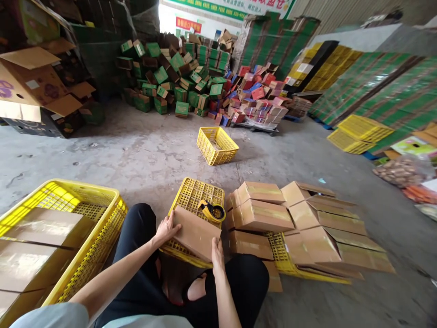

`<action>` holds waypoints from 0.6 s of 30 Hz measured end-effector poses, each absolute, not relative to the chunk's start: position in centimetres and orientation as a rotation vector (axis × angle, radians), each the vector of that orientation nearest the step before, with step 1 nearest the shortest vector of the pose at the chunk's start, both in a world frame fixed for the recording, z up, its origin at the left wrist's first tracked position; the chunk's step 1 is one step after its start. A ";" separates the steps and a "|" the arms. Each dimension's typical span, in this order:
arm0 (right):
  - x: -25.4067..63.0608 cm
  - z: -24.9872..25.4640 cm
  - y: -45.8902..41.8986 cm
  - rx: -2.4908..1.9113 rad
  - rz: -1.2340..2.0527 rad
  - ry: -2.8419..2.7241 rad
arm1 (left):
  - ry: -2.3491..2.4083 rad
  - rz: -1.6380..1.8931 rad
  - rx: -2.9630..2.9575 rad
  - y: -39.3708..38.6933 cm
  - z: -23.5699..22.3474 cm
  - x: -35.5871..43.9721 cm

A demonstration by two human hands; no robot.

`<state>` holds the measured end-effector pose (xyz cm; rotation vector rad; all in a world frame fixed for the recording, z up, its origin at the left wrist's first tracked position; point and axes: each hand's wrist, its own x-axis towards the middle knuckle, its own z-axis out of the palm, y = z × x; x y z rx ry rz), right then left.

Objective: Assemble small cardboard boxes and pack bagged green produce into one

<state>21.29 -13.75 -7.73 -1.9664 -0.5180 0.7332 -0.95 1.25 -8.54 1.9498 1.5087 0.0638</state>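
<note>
Left hand (166,229) lay on left edge of cardboard box (195,236), fingers spread flat, gripping corner. Right hand (217,255) pressed box's near right edge, fingers closed on it. Box rested tilted on upturned yellow crate (196,196), just above knees. Tape dispenser (212,211) touched box's far edge. Taped boxes (259,214) stacked close right; large crate (85,214) close left. Bare concrete floor (143,155) open ahead, up to small basket (217,145).

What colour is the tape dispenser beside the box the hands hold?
Yellow and black; the tape dispenser shows best in the head view, by the box.
</note>
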 end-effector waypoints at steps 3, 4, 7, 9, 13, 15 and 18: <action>23.3 -7.1 -12.5 -2.138 0.731 -0.602 | 1.519 0.138 1.989 -0.6 -9.0 -0.5; 24.3 -6.8 -11.6 -2.182 0.724 -0.648 | 1.526 0.157 2.019 -1.0 -9.0 -0.1; 27.8 -5.8 -7.2 -2.263 0.707 -0.854 | 1.522 0.151 2.145 -1.4 -8.7 1.3; 30.1 -5.4 -3.1 -2.288 0.744 -1.012 | 1.492 0.138 2.225 -1.3 -8.5 1.9; 33.1 -6.4 5.3 -2.333 0.841 -1.230 | 1.321 0.072 2.342 -1.0 -8.1 1.8; 33.6 -7.6 8.5 -2.354 0.884 -1.281 | 1.216 -0.026 2.366 -0.8 -8.0 1.7; 33.7 -9.6 11.6 -2.372 0.934 -1.280 | 1.198 -0.131 2.353 -0.5 -8.1 1.9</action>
